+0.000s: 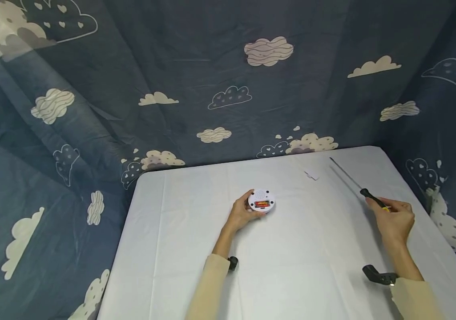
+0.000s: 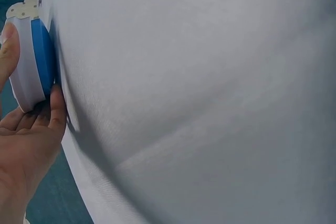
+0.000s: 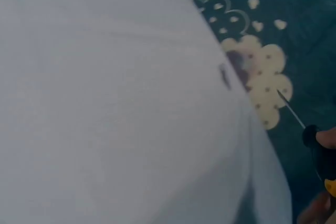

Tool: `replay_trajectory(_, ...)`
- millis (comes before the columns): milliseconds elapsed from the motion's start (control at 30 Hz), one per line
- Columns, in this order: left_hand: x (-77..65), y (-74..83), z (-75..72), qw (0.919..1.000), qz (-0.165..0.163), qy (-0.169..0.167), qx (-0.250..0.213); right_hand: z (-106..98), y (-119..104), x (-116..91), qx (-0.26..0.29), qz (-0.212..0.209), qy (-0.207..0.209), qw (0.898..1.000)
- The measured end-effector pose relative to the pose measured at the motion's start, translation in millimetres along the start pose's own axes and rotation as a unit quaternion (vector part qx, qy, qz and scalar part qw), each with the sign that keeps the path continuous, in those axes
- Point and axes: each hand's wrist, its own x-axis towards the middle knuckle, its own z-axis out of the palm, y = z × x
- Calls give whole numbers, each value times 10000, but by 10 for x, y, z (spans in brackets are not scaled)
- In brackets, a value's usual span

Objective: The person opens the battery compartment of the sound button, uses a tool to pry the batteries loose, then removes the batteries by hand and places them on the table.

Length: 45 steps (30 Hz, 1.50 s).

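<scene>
My left hand [image 1: 244, 215] grips a round white device [image 1: 259, 195] by its left edge, thumb on one side and fingers on the other. Its underside faces up, with dark feet, a patch of small holes and an uncovered compartment holding red-and-orange batteries [image 1: 261, 204]. In the left wrist view the device [image 2: 26, 66] shows a white side wall and a blue layer turned toward the table. Over the table's right side, my right hand [image 1: 396, 220] holds a screwdriver [image 1: 365, 193] by its black-and-yellow handle, the long thin shaft pointing away to the upper left.
A small white flat piece [image 1: 312, 176] with a dark edge lies toward the back of the white-covered table [image 1: 292, 266]. Dark blue curtains [image 1: 195, 53] with cloud prints hang behind and at both sides. A black band with a device [image 1: 380, 275] sits at the right wrist.
</scene>
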Motion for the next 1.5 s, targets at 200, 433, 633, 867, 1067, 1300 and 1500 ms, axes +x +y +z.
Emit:
replay_trajectory(200, 6, -4, -15, 10000, 51, -34, -6, -42, -223, 116, 2084, -220, -1489, 9664)
replay_trajectory(433, 34, -4, -8, 9999, -9, -82, 115, 6, -380, 123, 1737, -1132, -2881, 9349)
replay_trajectory(633, 34, 21, 1, 9999, 94, 10, 59, 114, -553, 49, 962, -1727, -3223, 9257)
replay_trajectory(867, 23, 3, 16, 9998, 137, 91, 64, 260, -621, -7, 1577, -1687, -3913, 8908)
replay_trajectory(1067, 46, -10, 14, 9997, 75, 95, 225, 314, -656, -39, 546, -2008, -3815, 9006)
replay_trajectory(1300, 26, -6, 8, 9996, 80, 137, 239, 339, -719, -75, 139, -2181, -3866, 8960)
replay_trajectory(1500, 40, -30, 17, 9988, 227, 191, 387, 354, -770, -92, -71, -2302, -3840, 8941)
